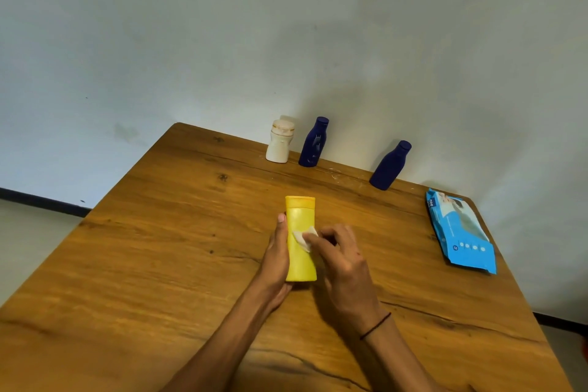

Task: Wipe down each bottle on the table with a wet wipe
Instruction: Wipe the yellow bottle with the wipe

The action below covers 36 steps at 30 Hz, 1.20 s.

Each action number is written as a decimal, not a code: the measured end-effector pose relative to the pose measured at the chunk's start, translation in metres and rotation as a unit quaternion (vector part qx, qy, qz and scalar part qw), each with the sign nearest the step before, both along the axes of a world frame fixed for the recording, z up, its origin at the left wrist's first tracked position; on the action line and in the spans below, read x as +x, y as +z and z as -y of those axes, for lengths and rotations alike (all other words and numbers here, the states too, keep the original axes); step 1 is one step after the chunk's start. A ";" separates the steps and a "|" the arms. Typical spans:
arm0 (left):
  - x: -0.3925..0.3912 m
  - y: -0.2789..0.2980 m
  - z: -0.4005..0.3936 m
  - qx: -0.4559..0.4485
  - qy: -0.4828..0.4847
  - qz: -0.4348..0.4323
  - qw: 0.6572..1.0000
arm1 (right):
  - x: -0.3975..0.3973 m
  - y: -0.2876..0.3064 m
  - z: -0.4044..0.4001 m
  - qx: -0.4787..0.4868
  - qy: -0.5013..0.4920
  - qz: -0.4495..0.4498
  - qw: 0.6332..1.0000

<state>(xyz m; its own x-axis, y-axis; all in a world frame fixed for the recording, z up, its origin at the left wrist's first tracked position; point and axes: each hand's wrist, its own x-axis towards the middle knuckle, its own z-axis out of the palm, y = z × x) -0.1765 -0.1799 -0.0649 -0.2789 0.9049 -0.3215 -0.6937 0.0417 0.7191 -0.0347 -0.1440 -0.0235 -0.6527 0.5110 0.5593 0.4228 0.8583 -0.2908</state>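
Pale grey wall fills the upper half of the head view; below it a wooden table (165,248) runs from the centre to the bottom edge.

At centre frame I see the yellow bottle (300,242), cap pointing toward the wall. The left hand (276,259) cradles it from the left side, thumb laid along the bottle's edge and fingers wrapped beneath. I judge this grip serves to steady the bottle while its upper face is exposed for wiping.

The right hand (342,259) sits just right of the bottle. Its thumb and fingertips pinch a small wad of white wet wipe (304,237) and press it against the bottle's face, about midway along its length. The remaining fingers are curled.

At upper centre, along the table's far edge by the wall, stand three more bottles: a white bottle (280,145), a dark blue bottle (313,143) just right of it, and a second blue bottle (389,165) well apart, further right. All are upright. I cannot tell whether they are wiped.

At centre right lies the blue wipe packet (459,231), flat near the table's right edge, within reach of the right hand for a fresh wipe.
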 end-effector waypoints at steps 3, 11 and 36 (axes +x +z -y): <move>0.003 0.003 0.000 -0.001 0.001 -0.024 1.000 | -0.015 0.010 -0.014 0.047 -0.026 -0.010 0.999; 0.006 0.004 0.000 0.003 -0.030 -0.088 0.996 | -0.023 0.025 -0.034 0.091 -0.079 -0.012 0.993; 0.005 -0.004 -0.002 0.047 -0.033 -0.253 0.966 | -0.018 0.039 -0.022 0.162 0.009 -0.002 0.987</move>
<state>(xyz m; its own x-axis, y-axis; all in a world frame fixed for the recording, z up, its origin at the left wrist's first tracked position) -0.1712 -0.1774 -0.0687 -0.3197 0.9446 -0.0742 -0.2499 -0.0085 0.9682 -0.0529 -0.1216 0.0153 -0.6572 0.2928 0.6945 0.4063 0.9138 -0.0008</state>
